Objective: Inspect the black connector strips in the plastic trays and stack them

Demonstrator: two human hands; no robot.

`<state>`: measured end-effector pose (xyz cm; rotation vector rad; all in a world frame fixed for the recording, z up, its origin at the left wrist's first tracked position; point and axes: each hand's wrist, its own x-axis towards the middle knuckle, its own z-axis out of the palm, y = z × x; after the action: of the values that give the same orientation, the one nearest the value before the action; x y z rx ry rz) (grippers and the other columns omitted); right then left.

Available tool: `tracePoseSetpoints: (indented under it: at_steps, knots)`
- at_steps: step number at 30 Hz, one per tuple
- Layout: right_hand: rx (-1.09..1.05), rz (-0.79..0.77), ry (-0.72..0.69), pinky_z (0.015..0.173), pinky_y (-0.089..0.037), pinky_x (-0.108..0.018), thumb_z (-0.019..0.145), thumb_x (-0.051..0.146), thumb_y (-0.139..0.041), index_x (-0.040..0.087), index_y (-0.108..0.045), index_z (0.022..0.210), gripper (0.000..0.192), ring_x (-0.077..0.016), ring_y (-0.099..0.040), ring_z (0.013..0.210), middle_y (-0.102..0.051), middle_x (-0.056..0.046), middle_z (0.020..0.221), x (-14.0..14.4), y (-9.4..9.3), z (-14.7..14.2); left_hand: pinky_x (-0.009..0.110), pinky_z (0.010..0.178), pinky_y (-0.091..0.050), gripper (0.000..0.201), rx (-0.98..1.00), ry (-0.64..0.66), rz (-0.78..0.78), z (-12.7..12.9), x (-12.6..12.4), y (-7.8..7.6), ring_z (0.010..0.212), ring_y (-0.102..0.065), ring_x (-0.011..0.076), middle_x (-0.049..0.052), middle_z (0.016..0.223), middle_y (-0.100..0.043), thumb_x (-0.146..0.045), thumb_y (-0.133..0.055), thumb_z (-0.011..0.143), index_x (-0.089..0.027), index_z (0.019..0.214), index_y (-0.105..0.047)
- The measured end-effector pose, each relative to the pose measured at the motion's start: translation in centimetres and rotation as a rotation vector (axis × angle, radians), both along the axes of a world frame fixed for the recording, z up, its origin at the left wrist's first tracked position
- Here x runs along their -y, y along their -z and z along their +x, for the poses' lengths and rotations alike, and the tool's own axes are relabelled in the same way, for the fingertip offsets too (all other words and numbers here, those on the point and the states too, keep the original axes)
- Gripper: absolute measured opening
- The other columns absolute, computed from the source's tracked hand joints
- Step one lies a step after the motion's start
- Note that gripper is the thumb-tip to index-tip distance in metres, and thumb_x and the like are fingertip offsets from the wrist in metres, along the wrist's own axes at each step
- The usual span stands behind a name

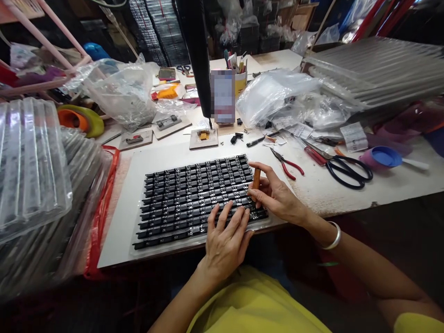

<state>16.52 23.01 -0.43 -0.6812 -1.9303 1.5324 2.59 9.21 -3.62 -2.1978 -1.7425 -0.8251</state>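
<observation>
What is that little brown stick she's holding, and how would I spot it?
Find the clear tray of black parts at the table's near edge. At its right end, the right hand pinches a short brown stick, upright over the parts, while the left hand lies flat on the rows. It is the only brown, upright thing there; the red pliers lie flat beside it.
</observation>
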Motion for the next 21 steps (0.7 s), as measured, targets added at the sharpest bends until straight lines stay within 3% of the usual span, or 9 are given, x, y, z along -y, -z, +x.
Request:
tracePoseSetpoints:
  at_steps: [16,21]
  knots:
    - [0.085,0.04,-0.075,0.051,-0.049,-0.023,0.09,0.024,-0.05,0.028,-0.024,0.14,0.057,-0.0072,-0.053,0.053,-0.052,0.004,0.081,-0.3,-0.8,-0.2,0.051,0.11,-0.024,0.04,-0.008,0.007,-0.028,-0.1,0.1,-0.2,0.125,-0.047,0.029,0.006,0.121,-0.066,-0.025,-0.059,0.085,-0.015,0.124,-0.057]
    - [0.153,0.228,-0.228,0.067,-0.05,-0.027,0.092,0.018,-0.043,0.026,-0.022,0.144,0.057,-0.0106,-0.053,0.066,-0.053,0.001,0.083,-0.6,-2.0,-0.3,0.052,0.112,-0.02,0.039,-0.017,0.01,-0.052,-0.1,0.0,-0.4,0.127,-0.047,0.0287,0.008,0.121,-0.066,-0.025,-0.057,0.087,-0.017,0.125,-0.057]
